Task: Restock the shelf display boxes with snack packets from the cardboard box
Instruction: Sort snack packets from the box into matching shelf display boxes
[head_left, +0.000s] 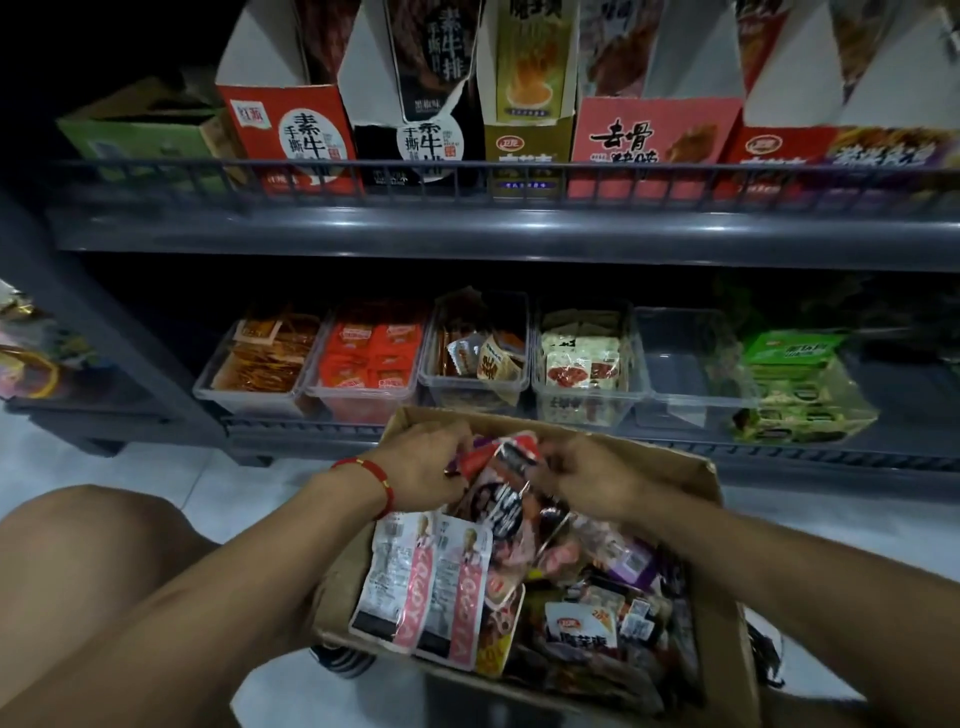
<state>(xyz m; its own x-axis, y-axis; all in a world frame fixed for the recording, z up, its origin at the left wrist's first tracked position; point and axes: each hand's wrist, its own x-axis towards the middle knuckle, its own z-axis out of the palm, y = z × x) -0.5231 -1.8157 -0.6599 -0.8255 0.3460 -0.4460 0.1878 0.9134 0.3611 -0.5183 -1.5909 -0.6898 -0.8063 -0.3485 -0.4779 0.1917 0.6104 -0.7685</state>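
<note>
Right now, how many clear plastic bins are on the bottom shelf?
5, side by side, left to right: one with orange packets, one with red packets, one with mixed packets, one with white-and-red packets, and one apparently empty. More may be hidden in the dark at right.

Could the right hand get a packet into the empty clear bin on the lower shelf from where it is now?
Probably yes. The right hand is in the cardboard box, and the empty clear bin sits just beyond it on the lower shelf, open-topped, with nothing between them. The upper shelf overhangs, leaving a gap.
</note>
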